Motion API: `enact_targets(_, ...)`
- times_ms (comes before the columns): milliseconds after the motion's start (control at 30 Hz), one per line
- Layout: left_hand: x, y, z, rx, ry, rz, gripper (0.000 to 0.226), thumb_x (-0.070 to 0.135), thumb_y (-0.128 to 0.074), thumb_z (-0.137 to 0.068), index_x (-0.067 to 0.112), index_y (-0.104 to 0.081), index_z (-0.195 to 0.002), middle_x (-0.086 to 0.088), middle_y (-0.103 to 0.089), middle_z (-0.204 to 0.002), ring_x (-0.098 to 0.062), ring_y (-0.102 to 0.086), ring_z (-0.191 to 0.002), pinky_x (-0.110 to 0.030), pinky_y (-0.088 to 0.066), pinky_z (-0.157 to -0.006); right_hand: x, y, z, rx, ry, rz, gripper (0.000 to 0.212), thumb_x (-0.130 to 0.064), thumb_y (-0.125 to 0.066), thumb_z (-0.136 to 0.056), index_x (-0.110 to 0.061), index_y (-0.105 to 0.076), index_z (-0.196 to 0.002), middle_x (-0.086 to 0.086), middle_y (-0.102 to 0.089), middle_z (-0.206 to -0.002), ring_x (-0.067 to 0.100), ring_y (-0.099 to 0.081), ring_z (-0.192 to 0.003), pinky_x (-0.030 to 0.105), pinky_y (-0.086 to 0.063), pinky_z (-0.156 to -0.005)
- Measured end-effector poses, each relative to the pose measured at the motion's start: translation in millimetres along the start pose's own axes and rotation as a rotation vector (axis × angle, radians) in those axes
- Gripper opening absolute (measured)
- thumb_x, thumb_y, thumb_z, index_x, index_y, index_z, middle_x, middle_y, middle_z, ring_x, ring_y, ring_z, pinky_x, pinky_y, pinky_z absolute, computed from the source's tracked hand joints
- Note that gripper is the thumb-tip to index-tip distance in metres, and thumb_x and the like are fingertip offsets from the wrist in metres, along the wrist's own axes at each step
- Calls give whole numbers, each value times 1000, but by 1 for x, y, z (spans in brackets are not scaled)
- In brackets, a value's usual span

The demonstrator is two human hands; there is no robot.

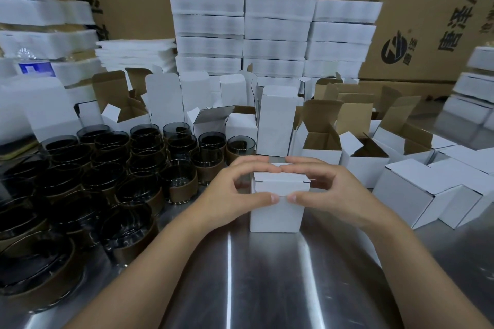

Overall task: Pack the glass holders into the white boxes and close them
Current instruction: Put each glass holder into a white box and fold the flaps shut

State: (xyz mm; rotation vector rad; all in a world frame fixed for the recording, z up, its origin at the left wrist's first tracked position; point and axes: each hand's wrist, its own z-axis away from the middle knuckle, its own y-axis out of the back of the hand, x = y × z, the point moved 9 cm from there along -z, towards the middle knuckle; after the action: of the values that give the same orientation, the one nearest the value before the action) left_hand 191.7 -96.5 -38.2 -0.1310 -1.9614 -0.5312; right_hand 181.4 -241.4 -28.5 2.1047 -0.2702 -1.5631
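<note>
A small white box (278, 215) stands upright on the steel table (267, 283) in front of me, its lid folded down. My left hand (230, 195) holds its left side, thumb on the front and fingers curled over the top. My right hand (331, 189) mirrors it on the right side. What is inside the box is hidden. Several dark glass holders (133, 184) with brown bands stand crowded on the left of the table. Several open white boxes (320, 147) with brown insides wait behind and to the right.
Closed white boxes (427, 192) lie at the right. Tall stacks of flat white box blanks (275, 24) rise at the back, with more at the far left (45, 16). Brown cartons (433, 16) form the back wall. A plastic water bottle (33, 67) stands far left.
</note>
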Motion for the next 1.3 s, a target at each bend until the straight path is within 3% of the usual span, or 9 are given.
enact_targets(167, 0, -1, 0, -3, 1, 10, 35, 33, -71, -70, 33, -67, -105, 13, -53, -126, 5, -51, -117, -18, -42, -98, -7, -1, 1, 11, 36, -80, 34, -41, -73, -65, -48, -71, -99, -33, -52, -128, -7, -45, -123, 26, -39, -102)
enact_targets(267, -1, -2, 0, -5, 1, 31, 32, 30, -70, -75, 33, -67, -107, 15, -53, -125, 5, -51, -117, -17, -42, -98, -7, 1, 1, 49, 36, -101, 29, -36, -74, -68, -50, -72, -93, -28, -64, -114, -2, -55, -114, 31, -46, -100)
enact_targets(367, -1, -2, 0, 0, -2, 22, 34, 31, -69, -73, 32, -66, -107, 12, -52, -126, 4, -51, -117, -15, -42, -96, -9, 0, 2, 38, 60, -117, 32, -43, -72, -60, -47, -73, -92, -25, -66, -110, -3, -57, -110, 26, -48, -93)
enact_targets(500, -1, -3, 1, -18, -2, 18, 35, 33, -71, -70, 34, -66, -105, 12, -51, -127, 4, -51, -117, -14, -42, -94, -11, -3, 3, -9, 96, -139, 29, -37, -72, -63, -44, -74, -91, -23, -67, -111, -6, -55, -112, 14, -48, -88)
enact_targets(667, -3, -3, 0, 2, 32, 68, 19, 34, -63, -81, 33, -68, -99, 8, -50, -129, 6, -47, -120, -11, -39, -95, -8, -5, 3, -37, 86, -107, 28, -37, -71, -66, -45, -74, -93, -24, -66, -112, -9, -51, -113, 7, -44, -86)
enact_targets(767, -3, -4, 0, 0, 49, 115, 20, 28, -52, -87, 27, -70, -96, 6, -50, -128, 8, -46, -119, -4, -37, -88, -6, -8, 4, -79, 71, -31, 24, -40, -67, -70, -47, -73, -92, -28, -63, -115, -12, -43, -120, 16, -34, -97)
enact_targets(867, -5, -4, -1, -13, 42, 94, 27, 0, -56, -91, 23, -69, -95, 3, -48, -128, 14, -48, -110, -5, -39, -85, -6, -10, 3, -88, 50, 4, 22, -47, -63, -69, -49, -73, -89, -30, -61, -116, -9, -39, -125, 35, -30, -109)
enact_targets(933, -5, -4, -2, -14, 48, 85, 31, -5, -56, -88, 23, -69, -93, 5, -48, -127, 14, -48, -108, -7, -40, -85, -7, -10, 3, -84, 40, 12, 24, -51, -60, -68, -50, -73, -88, -30, -60, -116, -7, -38, -126, 42, -28, -112)
enact_targets(1300, -4, -4, 0, 3, 48, 56, 28, -1, -59, -88, 24, -70, -92, 9, -48, -128, 9, -51, -110, -11, -42, -88, -8, -10, 5, -80, 51, 63, 23, -50, -57, -71, -51, -71, -89, -31, -59, -118, -4, -36, -128, 48, -26, -113)
